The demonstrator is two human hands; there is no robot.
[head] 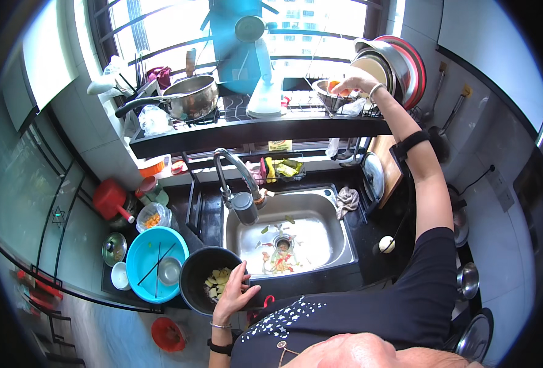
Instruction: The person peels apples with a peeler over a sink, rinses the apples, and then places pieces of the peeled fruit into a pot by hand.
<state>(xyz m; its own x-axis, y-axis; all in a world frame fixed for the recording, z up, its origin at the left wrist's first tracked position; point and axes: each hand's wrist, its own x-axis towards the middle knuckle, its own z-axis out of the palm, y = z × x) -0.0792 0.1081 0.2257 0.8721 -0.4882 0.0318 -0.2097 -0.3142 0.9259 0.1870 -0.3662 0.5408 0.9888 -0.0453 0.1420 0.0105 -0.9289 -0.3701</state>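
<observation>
My left hand (237,290) rests by the right rim of a dark round pot (191,283), fingers apart. Inside that pot lie pale chopped vegetable pieces (217,280). High on the right, my right hand (358,82) reaches over the dish rack above the sink, its fingertips at a metal bowl (322,87) with something orange (334,87) in it. Whether those fingers grip the orange thing is unclear. In front of me, the stainless steel sink (322,230) has vegetable scraps (283,263) around its drain.
Left of the pot stands a blue basin (138,276) with chopsticks and a small bowl. A faucet (241,170) arches over the sink. The rack shelf (262,133) carries a saucepan (193,99), a fan (264,87) and stacked basins (411,69). A red bin (166,334) is on the floor.
</observation>
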